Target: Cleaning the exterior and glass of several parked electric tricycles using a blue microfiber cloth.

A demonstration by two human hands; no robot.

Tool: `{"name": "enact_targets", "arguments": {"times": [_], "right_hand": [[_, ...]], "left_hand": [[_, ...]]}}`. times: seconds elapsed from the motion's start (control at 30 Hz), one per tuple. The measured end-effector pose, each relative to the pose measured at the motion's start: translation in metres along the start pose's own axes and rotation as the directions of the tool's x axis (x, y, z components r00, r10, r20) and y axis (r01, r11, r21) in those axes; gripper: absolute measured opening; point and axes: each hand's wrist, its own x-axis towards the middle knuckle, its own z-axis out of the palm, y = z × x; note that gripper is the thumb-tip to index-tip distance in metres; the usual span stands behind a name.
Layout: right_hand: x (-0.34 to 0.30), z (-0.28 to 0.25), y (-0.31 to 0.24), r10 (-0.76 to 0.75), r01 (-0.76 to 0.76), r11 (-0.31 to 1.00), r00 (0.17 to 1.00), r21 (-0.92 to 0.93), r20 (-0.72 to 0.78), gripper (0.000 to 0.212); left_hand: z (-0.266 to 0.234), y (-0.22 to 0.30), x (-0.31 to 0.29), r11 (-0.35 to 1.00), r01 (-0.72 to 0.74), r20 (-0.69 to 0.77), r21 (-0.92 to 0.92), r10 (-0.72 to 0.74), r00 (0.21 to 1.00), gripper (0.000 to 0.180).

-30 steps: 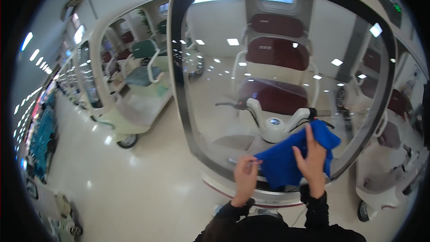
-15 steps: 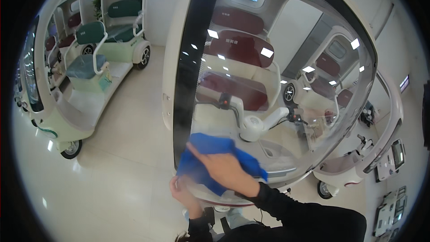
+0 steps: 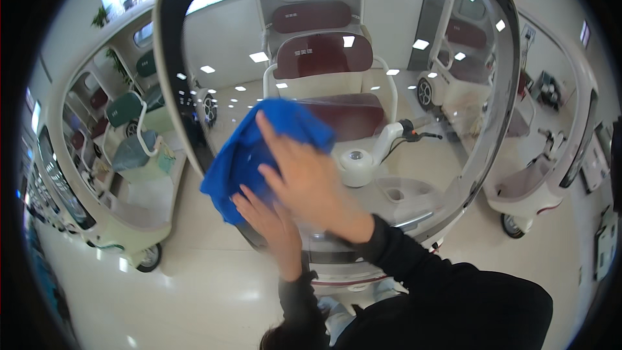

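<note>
A blue cloth [image 3: 240, 165] lies crumpled against the lower left part of a clear windshield [image 3: 447, 175] with a black border. My right hand [image 3: 311, 185] presses flat on the cloth, its index finger stretched upward and its fingers apart. Motion blurs the back of that hand a little. Just below and to the left, my left hand [image 3: 275, 227] rests at the cloth's lower edge with fingers extended. Behind the windshield show a white handlebar column [image 3: 356, 167] and dark red seats [image 3: 324, 55]. The cloth and my right hand hide the left handlebar grip.
A green and cream three-wheeler [image 3: 133, 201] stands at the left. Another pale vehicle [image 3: 531, 181] is parked at the right, near the windshield's edge. Glossy tiled floor [image 3: 207, 279] reaches around the front.
The blue cloth has moved up the windshield under my right hand. My left hand has risen to the cloth's edge. The view has shifted, bringing the windshield leftward.
</note>
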Motion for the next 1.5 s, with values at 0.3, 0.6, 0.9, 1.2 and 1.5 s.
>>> {"name": "enact_targets", "arguments": {"times": [0.3,0.6,0.9,1.2,1.5], "right_hand": [[-0.026,-0.206,0.164,0.135,-0.164,0.983,0.952,-0.084,-0.274,0.078],[-0.173,-0.285,0.296,0.417,-0.462,0.884,0.85,-0.072,-0.323,0.078],[-0.284,-0.261,0.295,0.546,-0.537,0.829,0.838,-0.157,0.016,0.08],[-0.148,-0.231,0.204,0.474,-0.473,0.867,0.88,-0.158,-0.038,0.1],[-0.006,-0.126,0.1,-0.059,-0.009,0.889,0.989,-0.459,-0.134,0.098]], "left_hand": [[0.102,0.19,0.007,0.805,-0.478,0.163,0.352,0.45,0.878,0.071],[0.212,0.244,-0.128,0.75,-0.614,0.463,0.246,0.466,0.754,0.056],[0.21,0.206,-0.212,0.886,-0.462,0.716,0.029,0.304,0.628,0.042],[0.124,0.167,-0.113,0.882,-0.397,0.516,0.256,0.222,0.827,0.06],[0.041,0.089,-0.007,0.966,-0.197,0.23,0.168,0.156,0.961,0.076]]}}
